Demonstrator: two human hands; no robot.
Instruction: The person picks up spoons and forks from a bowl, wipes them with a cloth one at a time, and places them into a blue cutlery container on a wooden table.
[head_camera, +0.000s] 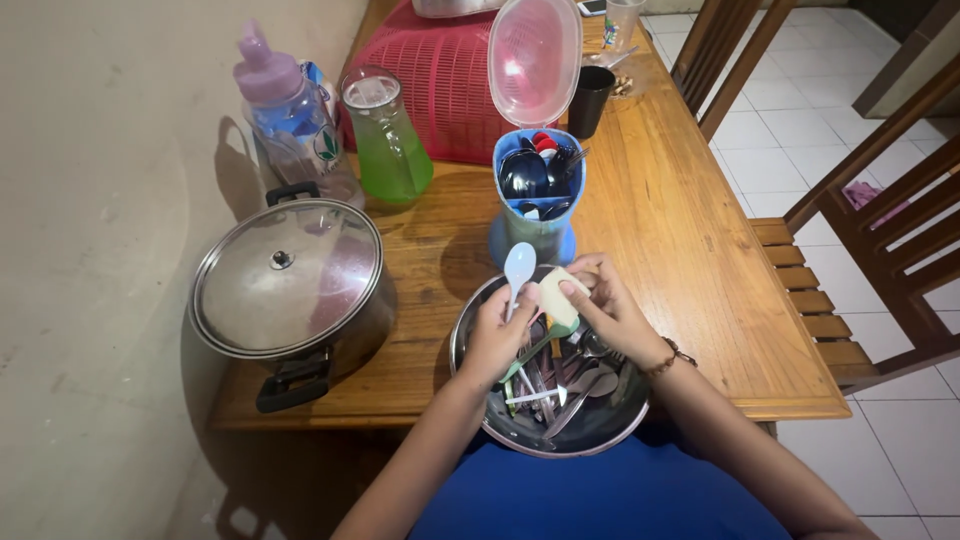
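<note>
My left hand (497, 335) grips the handle of a pale blue plastic spoon (518, 265), bowl end up. My right hand (608, 310) presses a cream-coloured cloth (556, 296) against the spoon's handle. Both hands hover over a round metal bowl (610, 425) at the table's near edge, filled with several spoons and forks (560, 385). Just beyond stands a blue cutlery holder (537, 190) with dark spoons in it and a clear pinkish lid (534, 58) tipped open.
A lidded metal pot (287, 280) sits at the left on the wooden table (680, 250). Behind are a green jug (388, 140), a purple-capped bottle (285, 110), a red basket (445, 75) and a black cup (590, 98). Wooden chairs (860, 240) stand at the right.
</note>
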